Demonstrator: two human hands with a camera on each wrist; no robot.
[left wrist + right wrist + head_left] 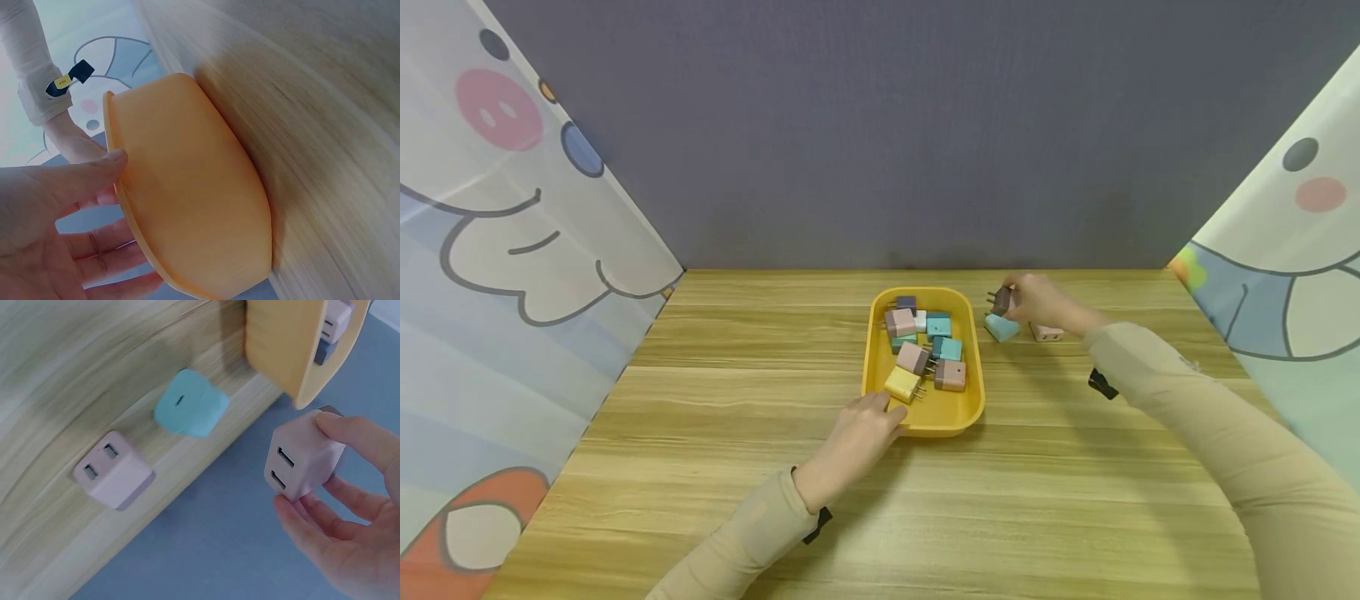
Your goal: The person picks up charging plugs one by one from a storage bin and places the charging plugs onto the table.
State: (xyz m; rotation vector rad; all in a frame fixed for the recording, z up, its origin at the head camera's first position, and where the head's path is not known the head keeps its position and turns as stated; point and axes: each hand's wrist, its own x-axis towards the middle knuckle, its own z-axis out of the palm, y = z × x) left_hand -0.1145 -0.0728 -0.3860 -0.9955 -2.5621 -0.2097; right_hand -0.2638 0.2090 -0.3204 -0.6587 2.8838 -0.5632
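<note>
My right hand (1036, 302) pinches a pink and brown USB charger (306, 453) between thumb and fingers, above the table to the right of the yellow tray (872, 367). Two openings show on the charger's pink face, and its prongs point left in the head view. Below it lie a light blue charger (190, 406) and another pink charger (115, 469) with two ports. At the tray's near left corner my left hand (861, 433) grips the rim, thumb outside and fingers over the edge. Several chargers lie in the tray, among them a yellow charger (903, 384) and a navy charger (906, 302).
The wooden table (737, 358) ends at a dark grey wall (880, 133) behind the tray. Cartoon-printed panels (550, 250) stand on both sides. Black straps with small tags (1102, 384) hang at the wrists.
</note>
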